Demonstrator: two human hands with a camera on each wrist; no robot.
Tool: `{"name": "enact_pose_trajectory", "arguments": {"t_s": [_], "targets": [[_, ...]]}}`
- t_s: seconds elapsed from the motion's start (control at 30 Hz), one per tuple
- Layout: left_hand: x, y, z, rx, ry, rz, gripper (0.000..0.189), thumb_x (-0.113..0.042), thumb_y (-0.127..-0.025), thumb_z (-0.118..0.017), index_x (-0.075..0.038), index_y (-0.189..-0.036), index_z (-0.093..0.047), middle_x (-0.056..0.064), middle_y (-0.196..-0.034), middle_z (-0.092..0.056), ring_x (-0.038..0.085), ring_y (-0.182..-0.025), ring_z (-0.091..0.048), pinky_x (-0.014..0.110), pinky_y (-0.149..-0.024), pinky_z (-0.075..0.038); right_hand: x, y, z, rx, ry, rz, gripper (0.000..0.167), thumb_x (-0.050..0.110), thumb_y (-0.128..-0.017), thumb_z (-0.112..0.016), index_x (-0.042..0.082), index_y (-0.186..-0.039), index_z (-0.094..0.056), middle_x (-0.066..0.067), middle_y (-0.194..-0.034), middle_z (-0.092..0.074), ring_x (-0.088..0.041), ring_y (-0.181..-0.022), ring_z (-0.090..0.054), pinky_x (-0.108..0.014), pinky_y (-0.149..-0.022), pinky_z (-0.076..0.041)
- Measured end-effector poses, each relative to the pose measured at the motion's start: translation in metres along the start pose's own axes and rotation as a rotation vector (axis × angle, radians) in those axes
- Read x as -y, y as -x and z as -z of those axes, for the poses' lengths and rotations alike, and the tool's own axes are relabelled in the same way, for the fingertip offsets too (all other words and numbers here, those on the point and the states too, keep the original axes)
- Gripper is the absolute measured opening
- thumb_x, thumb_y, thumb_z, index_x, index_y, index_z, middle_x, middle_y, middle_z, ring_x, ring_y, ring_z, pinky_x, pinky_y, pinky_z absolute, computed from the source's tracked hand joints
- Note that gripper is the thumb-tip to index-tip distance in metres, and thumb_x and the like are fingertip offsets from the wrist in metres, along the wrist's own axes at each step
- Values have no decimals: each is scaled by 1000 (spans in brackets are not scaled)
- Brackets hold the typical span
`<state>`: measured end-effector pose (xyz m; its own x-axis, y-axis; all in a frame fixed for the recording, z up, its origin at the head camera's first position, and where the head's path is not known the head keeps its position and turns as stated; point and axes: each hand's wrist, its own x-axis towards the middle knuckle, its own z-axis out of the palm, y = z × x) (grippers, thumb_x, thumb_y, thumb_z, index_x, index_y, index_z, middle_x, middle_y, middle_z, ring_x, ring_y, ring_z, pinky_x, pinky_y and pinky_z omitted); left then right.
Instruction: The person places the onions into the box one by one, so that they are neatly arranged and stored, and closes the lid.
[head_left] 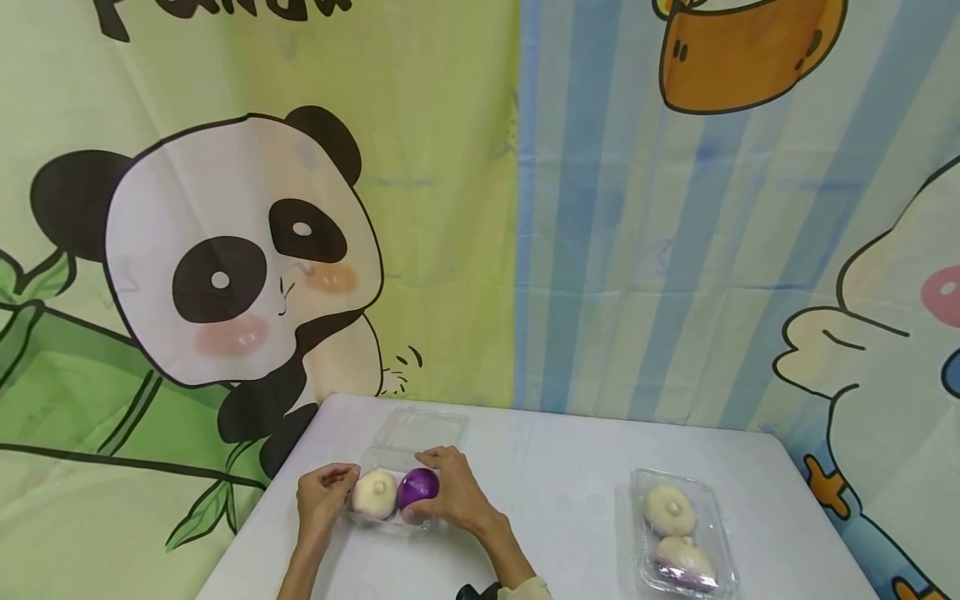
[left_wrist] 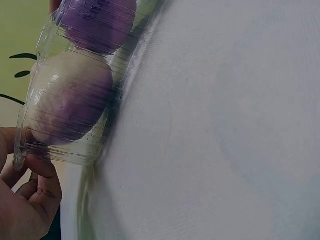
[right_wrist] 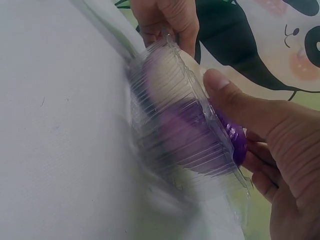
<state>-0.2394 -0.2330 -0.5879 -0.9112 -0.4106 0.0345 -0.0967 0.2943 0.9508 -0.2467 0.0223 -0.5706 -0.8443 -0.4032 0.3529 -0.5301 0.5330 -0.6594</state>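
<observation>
A clear plastic clamshell box (head_left: 392, 527) stands at the table's left, its lid (head_left: 423, 428) tipped back. In its left half sits a turnip-like vegetable (head_left: 373, 495), pale with a nub on top; the left wrist view shows its lower side purple. Beside it a second one turns a glossy purple side (head_left: 417, 488) upward. My left hand (head_left: 321, 498) pinches the box rim at its left end between thumb and finger. My right hand (head_left: 462, 493) grips the purple one, thumb on the near side and fingers behind, partly hidden in the right wrist view.
To the right on the white table (head_left: 555, 492) stands another clear box (head_left: 643, 533) holding two similar pale-and-purple vegetables (head_left: 671, 510). Printed curtains (head_left: 450, 250) with a panda hang directly behind the table's back edge.
</observation>
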Motion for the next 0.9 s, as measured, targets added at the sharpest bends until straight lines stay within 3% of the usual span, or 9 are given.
{"name": "enact_pose_trajectory", "arguments": {"t_s": [0.2,0.33,0.57,0.73,0.9], "targets": [[0,2,0,0,-11,-6,20,-8,-98,-79,7,-111,-80,4,-85,-79,6,-67,-66,20,-59,-56,-1,0,0,-126,-87,-11,83,37,-69,-105,4,-139,-73,-8,-136,-76,-28,-130,-67,-49,-115,-52],[1,1,0,1,-6,-7,20,-7,-98,-79,7,-111,-80,5,-86,-79,6,-67,-66,20,-59,-56,-2,0,1,-232,-229,-83,72,36,-79,-99,7,-139,-73,-6,-137,-76,-28,-128,-68,-47,-114,-53],[1,2,0,-9,-12,-9,20,-8,-98,-79,7,-110,-80,5,-86,-78,6,-68,-66,20,-60,-56,-9,-3,3,-426,-384,-207,48,36,-97,-83,9,-137,-74,-8,-130,-79,-30,-121,-71,-44,-108,-52],[0,2,0,-11,-20,-16,20,-9,-98,-79,7,-110,-80,7,-87,-79,6,-68,-66,20,-60,-56,-16,-3,4,-555,-501,-358,37,31,-101,-79,7,-129,-78,-11,-122,-82,-27,-113,-74,-39,-104,-55],[0,2,0,-11,-20,-10,19,-8,-97,-79,6,-110,-81,7,-87,-79,5,-68,-66,20,-60,-56,-22,-2,4,-581,-651,-535,38,25,-105,-73,-3,-129,-75,-17,-121,-81,-27,-114,-75,-41,-105,-59]]}}
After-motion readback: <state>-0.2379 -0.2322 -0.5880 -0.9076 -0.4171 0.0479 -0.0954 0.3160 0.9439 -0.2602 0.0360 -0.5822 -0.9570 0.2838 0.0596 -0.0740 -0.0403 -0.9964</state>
